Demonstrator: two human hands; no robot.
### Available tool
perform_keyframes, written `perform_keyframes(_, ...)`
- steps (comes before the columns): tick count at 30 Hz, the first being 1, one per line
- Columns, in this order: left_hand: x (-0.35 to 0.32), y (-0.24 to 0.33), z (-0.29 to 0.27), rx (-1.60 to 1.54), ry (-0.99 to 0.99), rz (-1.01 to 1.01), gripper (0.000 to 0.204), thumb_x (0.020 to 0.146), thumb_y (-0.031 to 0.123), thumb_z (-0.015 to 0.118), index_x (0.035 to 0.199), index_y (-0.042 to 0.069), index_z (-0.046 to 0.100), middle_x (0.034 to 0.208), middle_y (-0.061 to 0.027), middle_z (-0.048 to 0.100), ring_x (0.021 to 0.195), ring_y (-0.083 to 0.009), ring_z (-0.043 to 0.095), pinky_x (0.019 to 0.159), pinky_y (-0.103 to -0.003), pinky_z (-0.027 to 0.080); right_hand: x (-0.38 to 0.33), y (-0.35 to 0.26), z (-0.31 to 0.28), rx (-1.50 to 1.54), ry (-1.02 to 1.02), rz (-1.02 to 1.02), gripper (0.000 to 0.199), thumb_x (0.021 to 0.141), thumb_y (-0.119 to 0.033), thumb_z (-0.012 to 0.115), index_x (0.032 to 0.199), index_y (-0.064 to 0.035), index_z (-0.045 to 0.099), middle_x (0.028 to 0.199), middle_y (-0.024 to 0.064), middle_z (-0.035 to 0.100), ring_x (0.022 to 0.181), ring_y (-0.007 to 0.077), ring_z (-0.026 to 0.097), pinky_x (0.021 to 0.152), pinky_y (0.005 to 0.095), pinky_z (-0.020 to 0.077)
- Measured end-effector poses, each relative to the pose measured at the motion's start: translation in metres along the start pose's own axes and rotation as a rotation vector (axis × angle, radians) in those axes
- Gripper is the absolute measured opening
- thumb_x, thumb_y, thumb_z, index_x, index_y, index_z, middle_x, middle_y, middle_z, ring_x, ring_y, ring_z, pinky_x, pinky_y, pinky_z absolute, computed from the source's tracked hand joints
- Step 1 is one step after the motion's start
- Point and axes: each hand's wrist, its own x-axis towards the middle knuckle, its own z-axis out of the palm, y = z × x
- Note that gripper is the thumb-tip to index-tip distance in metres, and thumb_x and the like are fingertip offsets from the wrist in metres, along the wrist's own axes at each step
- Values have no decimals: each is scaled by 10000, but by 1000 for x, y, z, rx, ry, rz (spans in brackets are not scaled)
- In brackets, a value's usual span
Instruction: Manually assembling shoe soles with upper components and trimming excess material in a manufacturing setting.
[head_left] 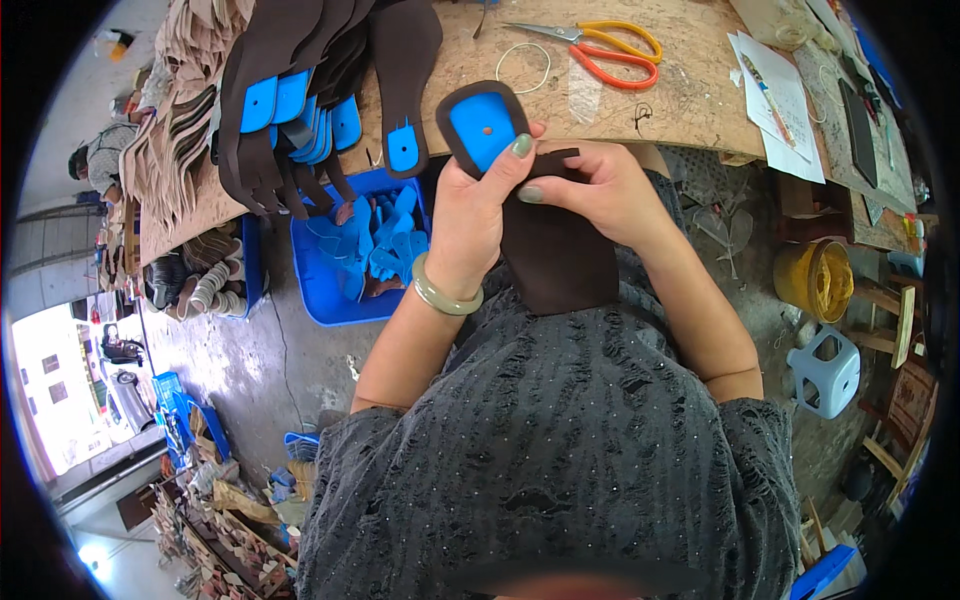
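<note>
stacked insoles (295, 55) and scissors (573, 34) show a workshop.

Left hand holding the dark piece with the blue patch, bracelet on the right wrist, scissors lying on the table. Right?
Wrong wrist: the head view shows the bracelet on the wrist of the left hand, not the right. The rest stands.

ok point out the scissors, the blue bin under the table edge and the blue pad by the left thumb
scissors (574, 35): head view, on the pivot
blue bin (355, 313): head view, on the near wall
blue pad (475, 118): head view, on its face beside the hole
</note>
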Motion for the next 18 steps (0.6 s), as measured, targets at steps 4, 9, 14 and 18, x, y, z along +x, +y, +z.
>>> perform_keyframes(4, -3, 5, 2, 8, -6, 32, 233, 919, 156, 581, 1085, -7, 593, 1091, -118, 631, 1003, -177, 598, 907, -317, 461, -6, -1, -4, 245, 196, -74, 161, 818, -60, 685, 967, -2, 679, 924, 20, 673, 820, 64, 588, 748, 228, 479)
perform_keyframes(9, -4, 6, 5, -18, -49, 63, 246, 904, 176, 606, 1065, -9, 583, 1152, -134, 590, 1077, -208, 562, 947, -334, 432, -6, 0, -2, 275, 163, -83, 126, 834, -73, 678, 933, 4, 675, 911, 24, 667, 833, 71, 587, 774, 217, 470)
perform_keyframes(14, -2, 8, -3, -69, -225, 186, 338, 861, 213, 672, 1110, 4, 580, 1135, -83, 592, 1134, -196, 512, 993, -350, 378, 4, -4, -8, 532, -29, 51, 115, 800, -81, 709, 878, -5, 670, 855, 16, 654, 780, 83, 588, 739, 214, 468)
perform_keyframes(18, -1, 9, -14, -73, -360, 259, 290, 798, 240, 723, 951, 23, 606, 1108, -110, 603, 1162, -258, 494, 1059, -417, 295, 10, -10, -4, 595, -222, 71, 173, 728, -79, 762, 872, -37, 675, 837, 11, 642, 769, 85, 583, 752, 218, 456)
